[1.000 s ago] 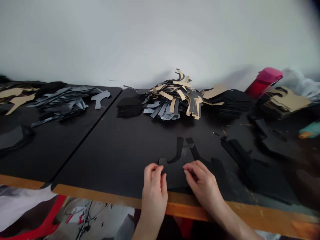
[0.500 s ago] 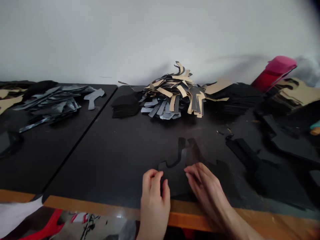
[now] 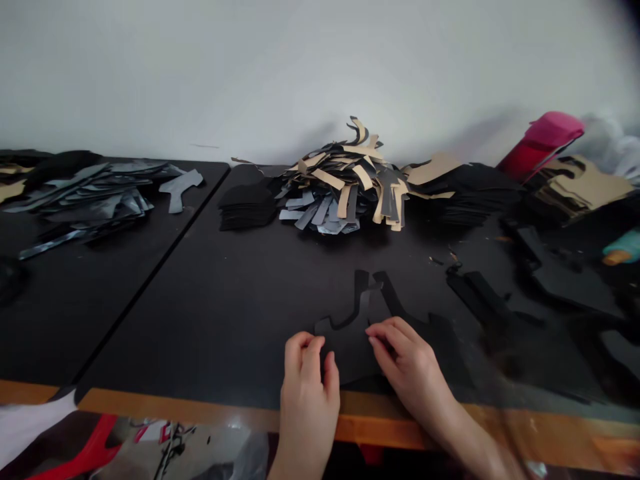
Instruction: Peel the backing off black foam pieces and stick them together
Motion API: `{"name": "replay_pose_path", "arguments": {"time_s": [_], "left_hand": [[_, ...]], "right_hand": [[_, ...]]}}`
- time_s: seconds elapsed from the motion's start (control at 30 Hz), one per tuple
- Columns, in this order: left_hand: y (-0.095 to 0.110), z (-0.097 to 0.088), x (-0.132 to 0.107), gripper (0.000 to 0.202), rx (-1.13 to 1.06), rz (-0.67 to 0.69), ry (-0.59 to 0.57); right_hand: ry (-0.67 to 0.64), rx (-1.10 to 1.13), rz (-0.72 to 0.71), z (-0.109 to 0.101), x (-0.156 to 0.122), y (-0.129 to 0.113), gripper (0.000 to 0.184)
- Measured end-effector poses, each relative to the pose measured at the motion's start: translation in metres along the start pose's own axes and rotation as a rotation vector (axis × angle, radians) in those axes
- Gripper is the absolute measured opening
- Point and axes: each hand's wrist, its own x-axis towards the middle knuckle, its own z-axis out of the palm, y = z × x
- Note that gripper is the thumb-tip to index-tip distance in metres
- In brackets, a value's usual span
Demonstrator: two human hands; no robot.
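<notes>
Set apart, the left hand point(image 3: 310, 383) touches the black piece point(image 3: 349, 343) at nine o'clock, its grip unclear, while the right hand point(image 3: 414, 360) pinches it at three o'clock.

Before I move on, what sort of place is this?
Probably a workshop handling cut sheet parts: a heap of tan and grey strips and a stack of black pieces sit on the dark tabletop, with a flat dark cut-out between the left hand and the right hand.
</notes>
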Motion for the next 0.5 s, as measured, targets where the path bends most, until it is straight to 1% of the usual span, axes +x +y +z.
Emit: {"name": "replay_pose_path", "arguments": {"time_s": [0.1, 0.27, 0.33, 0.4, 0.5], "left_hand": [[0.0002, 0.0005, -0.0012, 0.015, 0.002, 0.013, 0.002], [0.0029, -0.0018, -0.0010, 0.015, 0.017, -0.001, -0.002], [0.0041, -0.0034, 0.0005, 0.014, 0.033, 0.015, 0.007], [0.0050, -0.0045, 0.0020, 0.014, 0.043, 0.031, 0.014], [0.0048, -0.0042, 0.0026, 0.015, 0.037, 0.014, -0.004]], "right_hand": [[-0.012, 0.000, 0.029, 0.0009, -0.0009, -0.0001, 0.018], [-0.021, -0.020, 0.041, 0.0029, -0.0024, 0.0010, 0.018], [-0.025, -0.034, 0.047, 0.0033, -0.0022, 0.0009, 0.017], [-0.023, -0.044, 0.048, 0.0034, -0.0017, 0.0003, 0.016], [-0.008, -0.057, 0.044, 0.0036, -0.0011, -0.0005, 0.015]]}}
